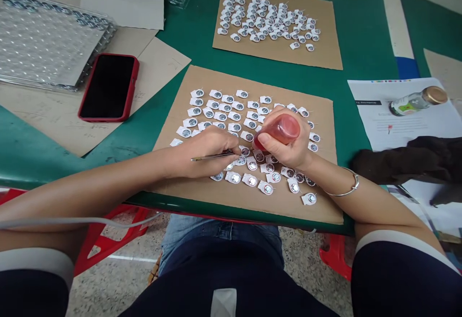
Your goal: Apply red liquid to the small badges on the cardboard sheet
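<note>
My left hand is closed round a thin metal tool, whose tail sticks out toward my wrist; its tip is hidden among the fingers. Gripped in my right hand is a red translucent squeeze bottle, tilted with its base up toward me and its lower end out of sight. Both hands are over a brown cardboard sheet. Rows of small round silver parts on white tabbed backings, such as one part near the front, lie on this sheet, and my hands cover some of them.
Behind lies a second cardboard sheet with similar parts. At left are a red-cased phone and clear plastic trays. A glass jar rests on printed paper at right, near a dark cloth-like object. The table is green.
</note>
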Demonstrator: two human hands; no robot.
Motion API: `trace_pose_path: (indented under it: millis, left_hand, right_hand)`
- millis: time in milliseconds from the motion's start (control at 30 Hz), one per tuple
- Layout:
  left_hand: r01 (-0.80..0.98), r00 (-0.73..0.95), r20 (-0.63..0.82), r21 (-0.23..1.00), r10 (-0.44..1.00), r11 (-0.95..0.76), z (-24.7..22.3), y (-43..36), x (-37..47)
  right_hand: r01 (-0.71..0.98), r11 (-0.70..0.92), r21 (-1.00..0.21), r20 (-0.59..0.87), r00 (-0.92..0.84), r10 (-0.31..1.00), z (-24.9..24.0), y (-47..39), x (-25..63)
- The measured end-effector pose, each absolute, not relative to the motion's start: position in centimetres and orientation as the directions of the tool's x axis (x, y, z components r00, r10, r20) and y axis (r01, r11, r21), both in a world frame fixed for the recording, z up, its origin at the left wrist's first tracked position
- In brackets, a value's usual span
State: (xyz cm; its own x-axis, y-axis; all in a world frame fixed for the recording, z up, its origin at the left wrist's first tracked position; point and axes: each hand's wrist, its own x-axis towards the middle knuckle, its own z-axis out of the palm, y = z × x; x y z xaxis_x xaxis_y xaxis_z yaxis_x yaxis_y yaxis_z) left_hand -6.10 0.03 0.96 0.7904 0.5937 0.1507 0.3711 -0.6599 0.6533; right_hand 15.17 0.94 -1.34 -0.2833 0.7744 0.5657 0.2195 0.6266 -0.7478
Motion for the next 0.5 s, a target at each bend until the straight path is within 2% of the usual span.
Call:
trace_pose_path:
  millis: [200, 500]
  left_hand:
    - [0.418, 0.788, 0.062, 0.677, 0.613, -0.606, 1.18, 0.11, -6.14]
    - [0.443, 0.773, 0.042, 0.678, 0.633, -0.587, 1.26, 0.03, -6.06]
  right_hand:
    - [0.236, 0.609, -0.757, 0.553, -0.263, 0.790, -1.41, 0.89, 15.24]
    - [0.237, 0.615, -0.752, 0.557, -0.270, 0.785, -1.52, 0.92, 15.28]
